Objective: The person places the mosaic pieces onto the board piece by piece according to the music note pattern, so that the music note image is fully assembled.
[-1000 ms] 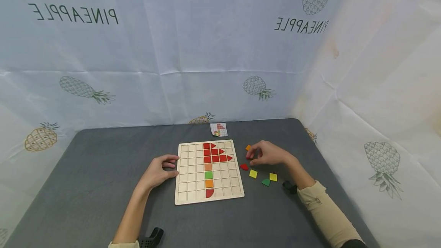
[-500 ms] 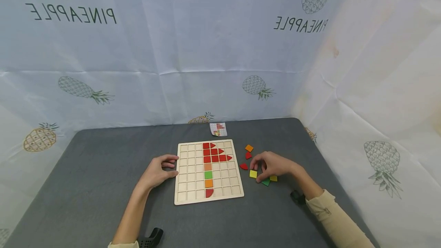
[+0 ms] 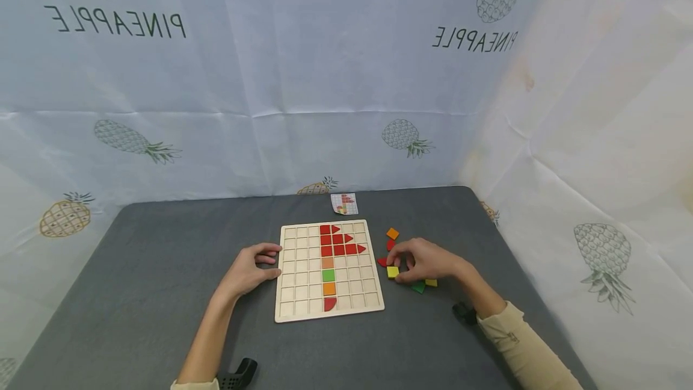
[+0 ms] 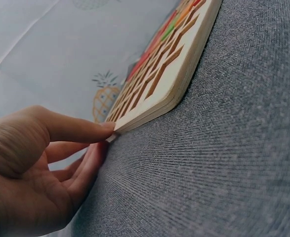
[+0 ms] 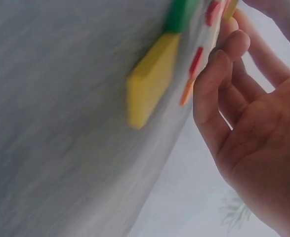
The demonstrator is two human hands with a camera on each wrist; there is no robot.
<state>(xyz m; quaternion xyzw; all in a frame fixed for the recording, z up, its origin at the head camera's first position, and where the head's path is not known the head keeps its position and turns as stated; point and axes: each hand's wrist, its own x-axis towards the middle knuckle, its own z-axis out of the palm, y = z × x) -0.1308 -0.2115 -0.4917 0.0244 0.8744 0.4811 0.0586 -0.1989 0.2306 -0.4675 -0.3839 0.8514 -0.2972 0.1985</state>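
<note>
A light wooden grid board [image 3: 300, 303] lies flat on the table, with red, orange and green tiles in its cells. At its left edge rests my left hand [image 3: 248, 272], thumb and fingers spread apart and touching the rim; in the left wrist view, the thumb of that hand [image 4: 46, 163] meets the board's edge [image 4: 177, 91]. My right hand [image 3: 428, 259] pinches a yellow square tile [image 3: 392, 272] between thumb and fingers, right of the board. In the right wrist view that tile [image 5: 230, 9] shows only partly at the fingertips.
Near my right hand lie an orange tile [image 3: 392, 233], two red tiles [image 3: 391, 245], a green tile [image 3: 418, 287] and another yellow tile [image 3: 431, 282], partly hidden. A small pattern card [image 3: 344, 204] lies behind the board. Pineapple-print cloth [image 3: 325, 77] hangs behind the table.
My right hand has left the red tile by the orange one, come toward the front, and taken the yellow square, shifting it slightly left. My left hand stays at the board's edge.
</note>
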